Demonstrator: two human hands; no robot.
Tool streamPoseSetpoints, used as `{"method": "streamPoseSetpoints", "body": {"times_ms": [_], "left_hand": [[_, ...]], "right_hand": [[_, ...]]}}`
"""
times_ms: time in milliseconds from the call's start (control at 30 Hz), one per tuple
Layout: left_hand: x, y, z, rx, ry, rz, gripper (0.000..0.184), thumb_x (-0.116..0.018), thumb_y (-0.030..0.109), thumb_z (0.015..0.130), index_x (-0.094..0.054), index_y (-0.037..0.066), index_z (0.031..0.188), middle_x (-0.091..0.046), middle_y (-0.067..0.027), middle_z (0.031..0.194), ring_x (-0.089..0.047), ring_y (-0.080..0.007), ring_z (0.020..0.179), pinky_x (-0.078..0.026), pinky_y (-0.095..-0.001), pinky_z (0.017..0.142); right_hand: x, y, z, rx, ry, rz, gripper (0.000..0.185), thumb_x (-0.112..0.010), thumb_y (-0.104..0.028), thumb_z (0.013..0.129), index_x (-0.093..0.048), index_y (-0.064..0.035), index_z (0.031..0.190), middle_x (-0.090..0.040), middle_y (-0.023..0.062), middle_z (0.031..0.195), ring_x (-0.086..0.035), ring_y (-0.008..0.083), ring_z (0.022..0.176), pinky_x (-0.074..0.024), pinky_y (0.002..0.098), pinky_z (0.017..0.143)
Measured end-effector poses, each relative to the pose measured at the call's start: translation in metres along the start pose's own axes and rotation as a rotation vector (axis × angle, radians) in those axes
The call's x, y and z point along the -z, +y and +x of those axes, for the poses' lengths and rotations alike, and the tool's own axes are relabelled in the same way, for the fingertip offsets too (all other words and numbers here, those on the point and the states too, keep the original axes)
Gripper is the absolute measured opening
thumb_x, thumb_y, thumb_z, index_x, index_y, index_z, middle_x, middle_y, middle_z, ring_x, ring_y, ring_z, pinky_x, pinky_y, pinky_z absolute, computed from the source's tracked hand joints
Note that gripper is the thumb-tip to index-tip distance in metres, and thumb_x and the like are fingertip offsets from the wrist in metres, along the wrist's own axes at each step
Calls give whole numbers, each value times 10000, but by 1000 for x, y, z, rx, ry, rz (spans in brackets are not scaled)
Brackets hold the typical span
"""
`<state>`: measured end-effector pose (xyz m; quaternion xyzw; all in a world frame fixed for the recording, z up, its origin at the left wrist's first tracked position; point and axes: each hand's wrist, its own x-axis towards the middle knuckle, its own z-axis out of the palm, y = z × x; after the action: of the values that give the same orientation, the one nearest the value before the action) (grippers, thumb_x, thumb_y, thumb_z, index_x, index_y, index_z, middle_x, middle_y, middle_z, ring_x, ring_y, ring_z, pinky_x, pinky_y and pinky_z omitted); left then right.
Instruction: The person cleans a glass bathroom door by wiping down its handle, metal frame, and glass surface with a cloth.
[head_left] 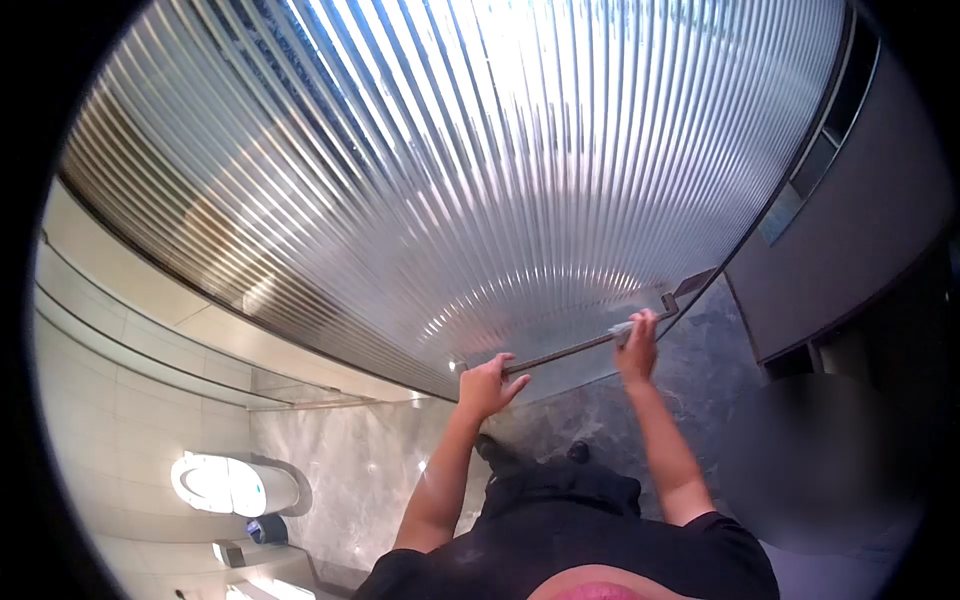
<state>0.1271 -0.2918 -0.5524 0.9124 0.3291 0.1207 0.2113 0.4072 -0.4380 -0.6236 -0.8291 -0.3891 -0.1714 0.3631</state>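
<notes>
A long metal handle bar (570, 351) runs across the lower part of a ribbed glass door (520, 220). My left hand (487, 386) is at the bar's left end, its fingers around the bar and its thumb sticking out below. Close to the right end of the same bar is my right hand (637, 350), closed on a small white cloth (621, 329) that lies against the bar. Most of the cloth is hidden by the fingers, so I cannot tell its exact kind.
A white toilet (235, 484) stands at the lower left, with a small dark blue bin (267, 529) beside it. Grey marble-patterned floor (340, 465) lies below the door. On the right is a dark panel (850, 220), with a blurred round patch beneath it.
</notes>
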Motion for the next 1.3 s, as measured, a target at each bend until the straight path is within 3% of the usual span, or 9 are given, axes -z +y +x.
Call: {"method": "streamPoseSetpoints", "body": {"times_ms": [133,200,300,433,633,900,1000,1133,1300], "left_hand": [[9,1,1,-5,-19,-20,531,-702,549,808,-639,154,1157,-701,-38,781,-698,-229,747,-534,-371,646],[6,-5,-1,-48,18,-13,496,-682,535,833,-647,146,1139,-702,-57,799,-695,-245,749,-535,-380,651],[-4,-21,-3,-97,59,11,437,-650,492,871,-655,134,1120,-705,-82,840,-691,-277,771,-537,-401,665],[-2,-17,-1,-117,39,-15,365,-649,423,883,-657,125,1095,-712,-89,890,-692,-305,811,-541,-418,684],[-14,-20,-4,-86,110,13,287,-700,352,845,-640,136,1024,-699,-82,843,-686,-294,734,-535,-397,617],[-21,-24,0,-123,241,-16,210,-657,243,829,-634,148,1015,-685,-118,809,-669,-345,719,-522,-456,598],[-31,-31,5,-39,113,89,263,-658,244,829,-595,142,1063,-691,-126,810,-680,-354,755,-527,-467,625],[-18,-11,-3,36,40,81,266,-672,283,834,-579,129,1031,-685,-155,789,-678,-374,752,-518,-483,626],[-10,-21,0,-11,-12,117,208,-660,279,856,-589,119,968,-694,-125,848,-673,-354,784,-516,-457,629]], "right_hand": [[-43,-100,-65,280,-225,216,570,-663,-14,726,-420,7,1241,-403,244,1322,-384,463,1296,-423,512,1001],[-45,-162,-88,193,-298,317,683,-642,-31,745,-353,14,1362,-365,236,1364,-387,459,1297,-431,498,1012],[-43,-177,-86,116,-341,277,744,-630,-27,750,-302,8,1417,-333,221,1400,-399,444,1297,-445,489,1005],[-14,-153,-71,264,-405,263,788,-622,-50,768,-277,-50,1477,-339,124,1465,-489,352,1230,-513,462,898],[39,-189,-47,-50,-760,366,795,-601,-4,749,-294,-52,1481,-298,132,1536,-496,387,1256,-489,468,954],[-18,-192,-73,68,-611,413,738,-626,-43,771,-326,-51,1445,-345,193,1467,-501,454,1218,-503,503,921],[-13,-187,-71,52,-606,414,648,-626,-39,773,-390,-63,1376,-430,187,1382,-538,463,1147,-508,513,899],[0,-177,-62,64,-480,529,444,-600,-51,797,-524,-55,1235,-561,144,1240,-596,404,1060,-525,487,858],[-12,-176,-63,12,-432,530,355,-617,-107,834,-574,-37,1179,-567,150,1228,-612,365,1063,-536,457,848]]}}
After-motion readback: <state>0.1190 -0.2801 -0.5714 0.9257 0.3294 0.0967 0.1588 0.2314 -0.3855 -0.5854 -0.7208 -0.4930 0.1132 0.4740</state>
